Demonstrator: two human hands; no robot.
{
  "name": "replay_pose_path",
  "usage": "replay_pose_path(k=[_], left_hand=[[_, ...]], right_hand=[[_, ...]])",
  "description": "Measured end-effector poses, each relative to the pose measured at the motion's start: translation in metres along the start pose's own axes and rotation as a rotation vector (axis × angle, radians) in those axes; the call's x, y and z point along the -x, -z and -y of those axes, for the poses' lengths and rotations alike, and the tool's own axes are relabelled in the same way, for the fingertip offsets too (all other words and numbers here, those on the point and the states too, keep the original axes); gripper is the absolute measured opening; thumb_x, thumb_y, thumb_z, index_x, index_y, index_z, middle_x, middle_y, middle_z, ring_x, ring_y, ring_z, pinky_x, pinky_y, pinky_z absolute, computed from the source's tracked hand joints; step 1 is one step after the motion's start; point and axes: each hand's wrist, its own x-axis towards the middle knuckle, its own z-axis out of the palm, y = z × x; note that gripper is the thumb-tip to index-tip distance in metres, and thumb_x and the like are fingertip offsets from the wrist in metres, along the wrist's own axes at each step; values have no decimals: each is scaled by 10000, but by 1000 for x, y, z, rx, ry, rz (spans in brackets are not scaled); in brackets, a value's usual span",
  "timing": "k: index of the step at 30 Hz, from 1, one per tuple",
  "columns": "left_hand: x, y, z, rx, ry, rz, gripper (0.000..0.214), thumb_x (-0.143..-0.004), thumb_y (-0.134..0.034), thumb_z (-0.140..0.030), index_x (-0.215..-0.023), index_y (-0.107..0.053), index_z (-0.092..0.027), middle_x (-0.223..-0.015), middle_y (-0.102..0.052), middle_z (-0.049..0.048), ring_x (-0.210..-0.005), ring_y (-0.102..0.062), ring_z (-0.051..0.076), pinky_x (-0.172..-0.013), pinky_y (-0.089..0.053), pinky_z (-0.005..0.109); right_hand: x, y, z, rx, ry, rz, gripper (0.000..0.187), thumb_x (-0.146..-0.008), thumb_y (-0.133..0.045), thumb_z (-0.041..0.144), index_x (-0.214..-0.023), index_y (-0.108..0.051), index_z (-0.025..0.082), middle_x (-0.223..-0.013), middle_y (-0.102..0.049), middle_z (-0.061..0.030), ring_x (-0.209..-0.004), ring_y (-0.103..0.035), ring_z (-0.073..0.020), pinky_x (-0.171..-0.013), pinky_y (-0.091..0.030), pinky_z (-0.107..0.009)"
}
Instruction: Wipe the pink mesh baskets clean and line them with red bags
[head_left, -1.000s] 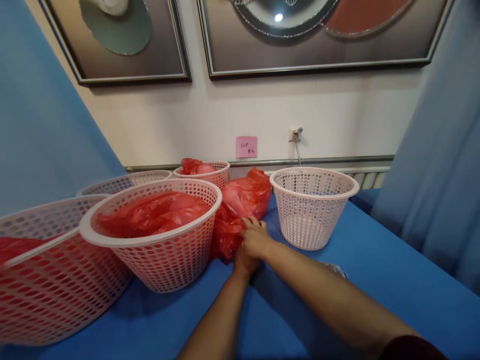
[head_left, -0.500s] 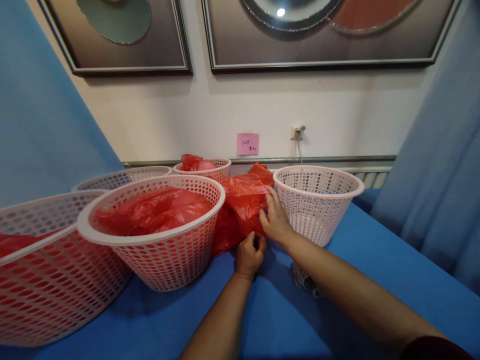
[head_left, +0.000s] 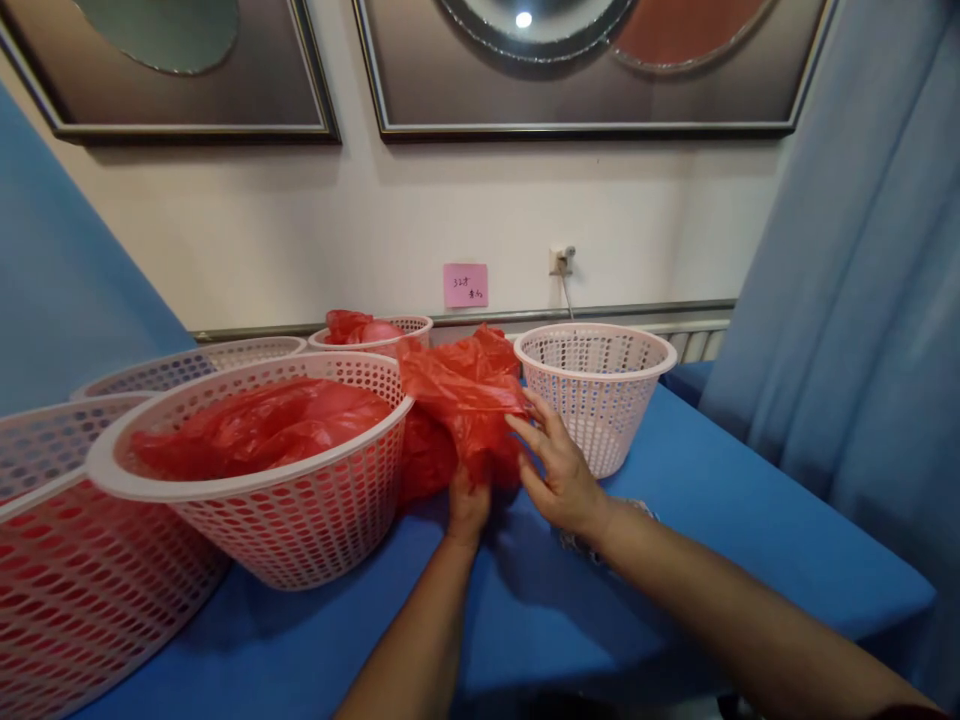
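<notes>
A crumpled red plastic bag (head_left: 465, 385) stands on the blue-covered table between two pale pink baskets. My left hand (head_left: 469, 510) reaches into or under the front of the bag, and the red film covers its fingers. At the bag's right edge, my right hand (head_left: 559, 465) has its fingers stretched apart, with the fingertips at the film. Just behind that hand stands a pink perforated basket (head_left: 607, 415). A patterned grey-and-white item (head_left: 581, 545) lies beneath my right wrist, mostly hidden.
To the left, a large pink basket (head_left: 300, 540) holds a red bag (head_left: 262, 425). Another large basket (head_left: 90, 590) stands at the far left, and smaller ones sit behind. A pink note (head_left: 466, 286) and a socket (head_left: 561, 262) are on the wall. Blue curtains (head_left: 847, 300) hang at the right.
The view has shifted right. My left hand has moved up into the front of the red bag, which now covers its fingers. My right hand's fingers have spread at the bag's edge.
</notes>
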Motion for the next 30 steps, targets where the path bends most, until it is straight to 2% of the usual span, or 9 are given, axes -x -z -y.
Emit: replay_pose_path(k=[2,5,9,13,16,19,24,26,30], left_hand=[[1,1,-1,118,107,-28,427,-660,-860,-418,-991,-742,-177,-1072,-779,113,-1171,-679,313,-1038,-522,433],[5,1,-7,241,202,-48,357,-702,-823,-399,-961,-730,-171,-946,-792,85,-1060,-727,293,-952,-572,425],[14,-8,-24,370,318,15,350,-659,-832,-372,-891,-728,-132,-874,-791,120,-1019,-742,334,-912,-599,463],[27,-31,-35,387,337,53,437,-642,-859,-338,-1010,-740,-132,-1049,-793,132,-1090,-725,327,-994,-564,461],[40,-44,-38,298,267,41,523,-652,-880,-307,-1138,-728,-187,-1222,-757,96,-1175,-692,290,-1077,-508,436],[54,-41,-42,215,255,19,491,-664,-887,-334,-1113,-745,-196,-1221,-757,95,-1181,-686,286,-1073,-508,423],[68,-7,-60,136,289,-130,427,-702,-824,-416,-1032,-714,-169,-1085,-767,112,-999,-741,274,-882,-603,411],[74,4,-73,-32,161,-203,526,-730,-801,-403,-1189,-645,-196,-1299,-682,147,-1149,-694,295,-931,-591,438],[87,4,-104,-580,-427,-138,878,-654,-883,-333,-1427,-488,-202,-1685,-223,191,-1545,-275,369,-1210,-337,561]], right_hand=[[17,7,-3,-91,-83,-34,453,-881,-515,81,-1272,-635,276,-1620,-359,-76,-1463,-427,-267,-1187,-411,-506],[52,12,-28,-245,-478,-198,186,-867,-613,215,-1033,-692,244,-1483,-526,-98,-1343,-545,-275,-1117,-461,-497],[90,13,-58,-541,-917,-221,393,-778,-733,530,-1010,-688,217,-1117,-729,-118,-1033,-701,-296,-916,-565,-488],[91,16,-44,-975,-954,-87,596,-796,-686,686,-1179,-661,230,-1109,-752,-91,-942,-731,-257,-858,-584,-433],[79,14,-24,-1122,-986,-103,627,-817,-691,620,-1328,-570,278,-1219,-726,-71,-970,-729,-251,-791,-599,-407],[76,13,-20,-905,-974,-172,440,-782,-678,444,-1173,-644,246,-1074,-762,-46,-860,-723,-229,-727,-591,-361],[91,39,-43,-572,-904,-314,177,-705,-537,308,-824,-643,232,-765,-700,16,-720,-616,-179,-694,-519,-288],[97,55,-48,-500,-855,-330,148,-708,-519,282,-778,-639,233,-729,-667,26,-715,-580,-171,-699,-487,-272],[98,78,-36,-437,-730,-246,111,-698,-529,220,-689,-639,231,-700,-626,23,-719,-559,-170,-721,-455,-272]])
